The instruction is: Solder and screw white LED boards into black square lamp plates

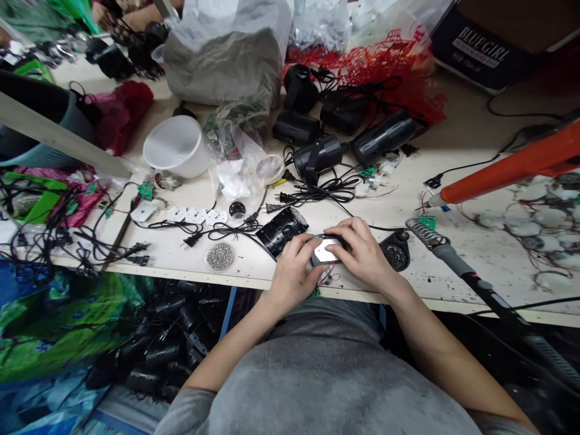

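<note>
Both hands grip one small dark housing part with a white plate [327, 250] on its face, held just above the front edge of the workbench [471, 181]. My left hand [295, 266] wraps its left side with the fingers curled. My right hand [360, 252] closes over its top and right side. Thin red wires [327, 279] and a bit of green circuit board [313, 293] hang below the part. A black half shell [282, 230] lies just left of the hands. A round black grille [396, 252] lies just right of them.
A soldering iron [435, 241] rests in its coil stand to the right, with an orange tool [512, 169] behind it. Black dryer bodies [344, 142], power cords [312, 193], a white bowl [174, 145], a dish of screws [220, 256] and bags crowd the bench.
</note>
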`<state>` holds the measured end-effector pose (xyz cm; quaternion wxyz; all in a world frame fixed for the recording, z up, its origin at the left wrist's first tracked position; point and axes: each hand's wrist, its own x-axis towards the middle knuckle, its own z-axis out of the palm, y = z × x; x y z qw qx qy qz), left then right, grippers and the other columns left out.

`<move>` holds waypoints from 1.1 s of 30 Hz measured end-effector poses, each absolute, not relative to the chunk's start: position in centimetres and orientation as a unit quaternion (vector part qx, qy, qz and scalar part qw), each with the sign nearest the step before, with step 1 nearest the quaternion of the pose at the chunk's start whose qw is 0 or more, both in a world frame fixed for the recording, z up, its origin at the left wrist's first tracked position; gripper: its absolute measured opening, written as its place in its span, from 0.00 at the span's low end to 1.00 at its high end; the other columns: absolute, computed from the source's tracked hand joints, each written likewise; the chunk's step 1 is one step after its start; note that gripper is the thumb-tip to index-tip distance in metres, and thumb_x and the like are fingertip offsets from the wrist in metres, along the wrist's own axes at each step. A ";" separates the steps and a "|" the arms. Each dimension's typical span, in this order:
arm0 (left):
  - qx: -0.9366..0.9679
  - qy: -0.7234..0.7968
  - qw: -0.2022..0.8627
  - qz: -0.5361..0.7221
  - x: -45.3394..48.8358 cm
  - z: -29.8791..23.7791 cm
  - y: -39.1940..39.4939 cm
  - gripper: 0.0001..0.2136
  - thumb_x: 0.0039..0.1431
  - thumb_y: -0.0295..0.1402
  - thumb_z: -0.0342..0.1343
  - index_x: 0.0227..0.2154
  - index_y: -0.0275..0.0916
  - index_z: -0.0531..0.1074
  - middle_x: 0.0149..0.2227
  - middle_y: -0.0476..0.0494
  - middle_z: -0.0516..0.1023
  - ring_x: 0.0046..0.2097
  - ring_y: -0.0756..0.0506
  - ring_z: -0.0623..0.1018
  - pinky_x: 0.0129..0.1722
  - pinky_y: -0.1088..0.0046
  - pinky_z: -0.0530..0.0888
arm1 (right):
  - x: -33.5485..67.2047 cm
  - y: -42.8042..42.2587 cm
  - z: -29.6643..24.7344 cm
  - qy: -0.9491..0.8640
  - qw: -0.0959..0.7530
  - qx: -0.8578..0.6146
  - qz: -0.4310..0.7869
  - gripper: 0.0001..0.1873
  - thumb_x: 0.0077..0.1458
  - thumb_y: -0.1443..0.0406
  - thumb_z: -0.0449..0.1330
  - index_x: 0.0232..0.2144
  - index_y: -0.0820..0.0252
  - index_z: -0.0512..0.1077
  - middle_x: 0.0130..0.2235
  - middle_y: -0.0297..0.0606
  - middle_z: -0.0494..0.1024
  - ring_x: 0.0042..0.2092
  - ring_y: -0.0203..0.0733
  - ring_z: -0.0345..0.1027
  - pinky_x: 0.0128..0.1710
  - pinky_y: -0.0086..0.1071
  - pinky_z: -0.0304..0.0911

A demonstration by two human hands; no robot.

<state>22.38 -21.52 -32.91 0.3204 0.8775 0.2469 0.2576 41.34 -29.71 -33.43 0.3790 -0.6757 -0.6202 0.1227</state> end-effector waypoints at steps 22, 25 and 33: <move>0.895 0.196 0.281 0.285 22.7 -32.9 -21.0 0.07 0.64 0.32 0.58 0.44 0.39 0.72 0.54 0.33 0.75 0.54 0.38 0.77 0.51 0.57 0.76 | 41.3 -30.6 -34.4 -0.616 0.380 -0.667 0.178 0.18 0.68 0.59 0.55 0.58 0.51 0.68 0.48 0.44 0.72 0.52 0.51 0.67 0.54 0.51 0.67; 0.893 0.202 0.280 0.287 22.8 -32.9 -20.8 0.05 0.66 0.32 0.56 0.43 0.39 0.73 0.52 0.35 0.76 0.52 0.40 0.78 0.50 0.59 0.76 | 40.9 -30.6 -34.6 -0.606 0.398 -0.671 0.153 0.12 0.67 0.60 0.56 0.51 0.53 0.70 0.47 0.44 0.73 0.51 0.51 0.68 0.52 0.51 0.67; 0.924 0.210 0.242 0.210 22.3 -31.7 -21.7 0.10 0.68 0.33 0.53 0.47 0.38 0.76 0.56 0.34 0.75 0.50 0.40 0.77 0.49 0.58 0.78 | 40.6 -31.0 -34.9 -0.628 0.414 -0.655 0.071 0.06 0.65 0.64 0.58 0.42 0.54 0.75 0.46 0.44 0.75 0.50 0.52 0.71 0.49 0.49 0.69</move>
